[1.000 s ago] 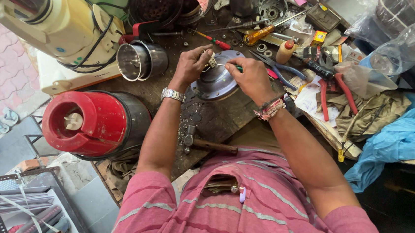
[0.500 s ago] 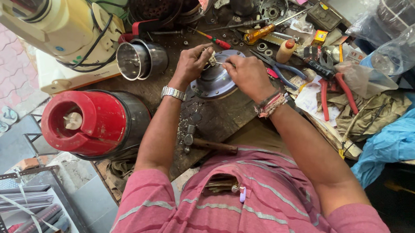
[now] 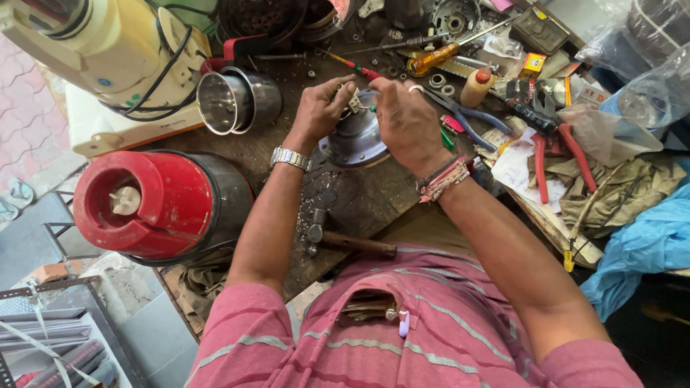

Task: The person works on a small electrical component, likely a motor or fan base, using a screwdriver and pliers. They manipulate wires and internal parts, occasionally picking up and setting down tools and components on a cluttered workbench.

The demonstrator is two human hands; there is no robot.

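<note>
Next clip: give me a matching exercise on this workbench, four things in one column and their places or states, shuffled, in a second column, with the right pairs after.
Things:
1. red mixer base
2. steel jar
3. hammer
4. red-handled pliers

Places or states:
A. lies on the bench between the forearms, near the person's chest
B. stands at the bench's left edge, left of the left forearm
C. lies right of the right hand, on paper and cloth
D. lies on its side, open mouth showing, left of the left hand

Pairs: 1-B, 2-D, 3-A, 4-C
</note>
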